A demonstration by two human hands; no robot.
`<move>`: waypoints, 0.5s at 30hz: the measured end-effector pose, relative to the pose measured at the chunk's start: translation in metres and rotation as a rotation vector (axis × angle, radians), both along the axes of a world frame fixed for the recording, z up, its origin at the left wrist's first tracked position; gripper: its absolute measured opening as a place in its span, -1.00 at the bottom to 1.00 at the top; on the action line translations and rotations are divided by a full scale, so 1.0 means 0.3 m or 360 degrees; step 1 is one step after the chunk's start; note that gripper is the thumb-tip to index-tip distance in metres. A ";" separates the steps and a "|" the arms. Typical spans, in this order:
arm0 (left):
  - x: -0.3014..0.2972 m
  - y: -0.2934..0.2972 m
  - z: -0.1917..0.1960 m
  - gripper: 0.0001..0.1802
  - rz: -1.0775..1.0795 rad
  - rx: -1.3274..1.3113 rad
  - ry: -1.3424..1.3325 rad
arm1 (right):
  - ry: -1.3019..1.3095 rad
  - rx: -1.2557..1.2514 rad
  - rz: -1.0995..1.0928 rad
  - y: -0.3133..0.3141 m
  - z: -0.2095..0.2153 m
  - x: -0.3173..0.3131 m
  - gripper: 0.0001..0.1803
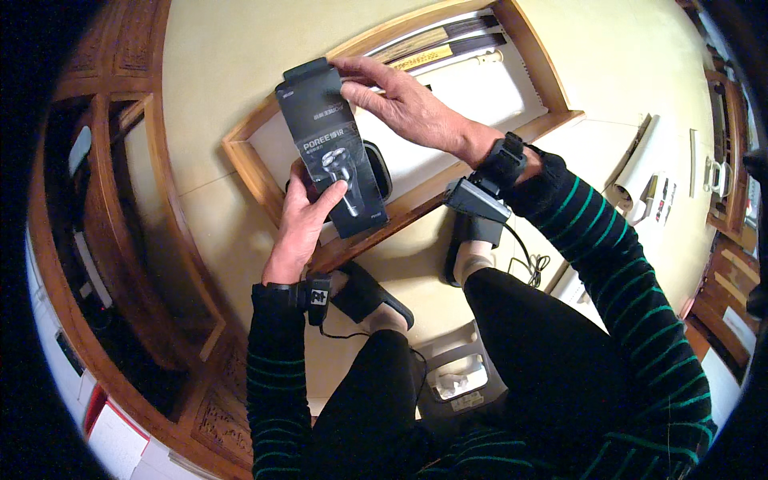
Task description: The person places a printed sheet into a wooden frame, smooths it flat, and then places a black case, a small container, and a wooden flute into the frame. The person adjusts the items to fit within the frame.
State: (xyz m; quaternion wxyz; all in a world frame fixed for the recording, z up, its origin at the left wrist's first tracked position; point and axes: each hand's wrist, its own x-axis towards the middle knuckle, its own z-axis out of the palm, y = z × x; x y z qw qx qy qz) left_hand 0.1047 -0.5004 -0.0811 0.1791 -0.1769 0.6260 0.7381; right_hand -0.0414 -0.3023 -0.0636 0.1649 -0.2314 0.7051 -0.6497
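A tall dark box (332,132) with an electric shaver pictured on its front is held up over a wooden drawer. My left hand (304,212) grips its lower left side, thumb lying across the front and the other fingers hidden behind. At the box's upper right edge, by the top flap (306,70), my right hand (392,96) has its thumb and fingers closed about the edge. Partly covered by the box, a black round-cornered case (378,170) rests in the drawer (524,44).
Dark slatted pieces (472,26) and a cream flute-like stick (472,62) lie along the drawer's far side. Carved wooden cabinets (120,232) stand left. A white roll (640,160) and pens (662,196) are at the right. Between my legs sits a grey bin (460,352).
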 end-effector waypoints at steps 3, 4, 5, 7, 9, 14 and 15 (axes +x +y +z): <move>-0.007 0.015 0.005 -0.15 -0.0057 -0.0148 0.0092 | -0.0365 -0.0077 0.0111 -0.026 -0.042 0.002 -0.49; -0.009 0.022 0.009 -0.09 -0.0070 -0.0181 0.0117 | -0.0471 0.0021 0.0082 -0.030 -0.051 0.004 -0.49; -0.010 0.029 0.015 -0.04 -0.0088 -0.0214 0.0140 | -0.0544 -0.0018 0.0140 -0.033 -0.059 0.003 -0.53; -0.017 0.042 0.024 0.09 -0.0070 -0.0329 0.0231 | -0.0753 0.0014 0.0102 -0.040 -0.069 0.007 -0.59; -0.018 0.057 0.029 0.13 -0.0008 -0.0406 0.0378 | -0.0756 -0.0079 -0.0004 -0.048 -0.076 0.025 -0.73; -0.033 0.055 0.012 0.04 -0.0032 -0.0453 0.0225 | -0.0459 0.0335 0.0156 -0.073 -0.081 0.017 -0.64; -0.035 0.050 0.007 -0.02 -0.0075 -0.0543 0.0281 | -0.0530 0.0222 0.0212 -0.076 -0.079 0.013 -0.63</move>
